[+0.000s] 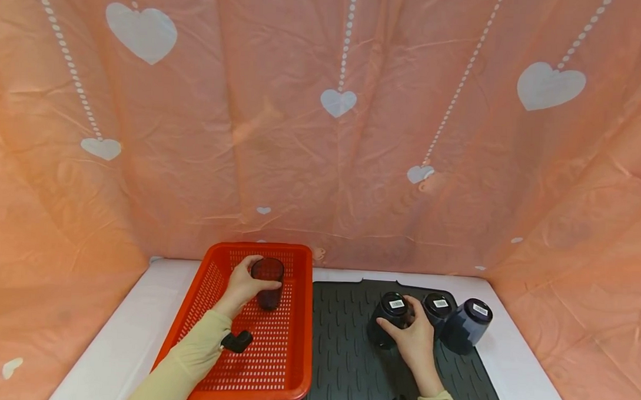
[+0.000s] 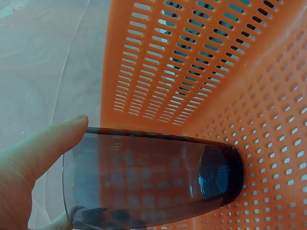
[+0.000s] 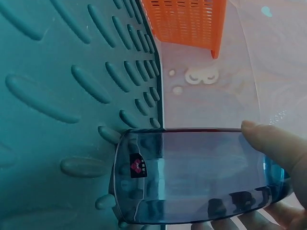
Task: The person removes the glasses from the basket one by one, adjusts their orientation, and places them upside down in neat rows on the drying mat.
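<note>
Inside the orange basket (image 1: 301, 340), my left hand (image 1: 245, 285) grips a dark tinted drinking glass (image 1: 268, 270) near its rim, thumb on one side. The left wrist view shows that glass (image 2: 153, 177) with its thick base toward the basket's perforated floor. On the dark ridged mat, my right hand (image 1: 414, 330) holds another tinted glass (image 1: 385, 326) upside down, fingers round its base end. In the right wrist view this glass (image 3: 206, 177) has a small label near its rim, which is down by the ridges. Two more upturned glasses stand just right of that hand, one of them the nearer glass (image 1: 437, 307).
The outer upturned glass (image 1: 464, 328) leans at the mat's right edge. The ridged mat (image 1: 342, 348) lies right beside the basket on a white table (image 1: 130, 329). Behind and at both sides hangs an orange curtain (image 1: 279, 163) with white hearts.
</note>
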A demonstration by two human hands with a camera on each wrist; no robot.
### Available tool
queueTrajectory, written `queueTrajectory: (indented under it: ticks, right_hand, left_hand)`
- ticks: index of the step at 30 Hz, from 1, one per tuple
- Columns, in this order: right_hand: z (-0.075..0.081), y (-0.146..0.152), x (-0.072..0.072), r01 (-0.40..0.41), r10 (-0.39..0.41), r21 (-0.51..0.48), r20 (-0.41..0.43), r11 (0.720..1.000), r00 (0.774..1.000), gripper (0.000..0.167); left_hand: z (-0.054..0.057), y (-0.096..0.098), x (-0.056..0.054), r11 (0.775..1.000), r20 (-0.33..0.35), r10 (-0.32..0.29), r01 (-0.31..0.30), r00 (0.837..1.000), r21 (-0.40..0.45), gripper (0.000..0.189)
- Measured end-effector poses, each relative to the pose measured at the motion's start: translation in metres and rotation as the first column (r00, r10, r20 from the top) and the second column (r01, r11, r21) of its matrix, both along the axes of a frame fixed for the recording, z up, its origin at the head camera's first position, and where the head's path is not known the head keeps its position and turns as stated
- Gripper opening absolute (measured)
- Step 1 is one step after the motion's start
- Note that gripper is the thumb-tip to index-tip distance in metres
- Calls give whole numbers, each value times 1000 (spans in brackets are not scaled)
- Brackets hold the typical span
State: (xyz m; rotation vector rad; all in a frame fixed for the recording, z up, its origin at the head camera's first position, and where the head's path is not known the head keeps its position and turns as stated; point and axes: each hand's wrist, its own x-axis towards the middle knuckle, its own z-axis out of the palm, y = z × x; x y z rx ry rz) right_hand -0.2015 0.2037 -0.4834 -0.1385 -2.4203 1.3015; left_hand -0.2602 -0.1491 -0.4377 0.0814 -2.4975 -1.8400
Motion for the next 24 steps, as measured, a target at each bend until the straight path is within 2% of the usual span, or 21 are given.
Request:
queueTrajectory:
  ticks: [5, 13, 24]
  right_hand:
    - [1, 0, -1, -11, 11, 3, 6, 1000, 1000, 74]
    - [3, 2, 0, -11, 11, -2, 12, 1000, 1000, 73]
    - [1, 2, 0, -23, 23, 1, 31, 1000, 999, 73]
  left_hand:
    - [0, -1, 1, 1000, 9, 12, -12, 1000, -7, 81]
    - [1, -1, -2, 1000, -1, -5, 5, 1000, -3, 77]
    - [0, -1, 2, 1000, 7, 6, -6, 1000, -9, 77]
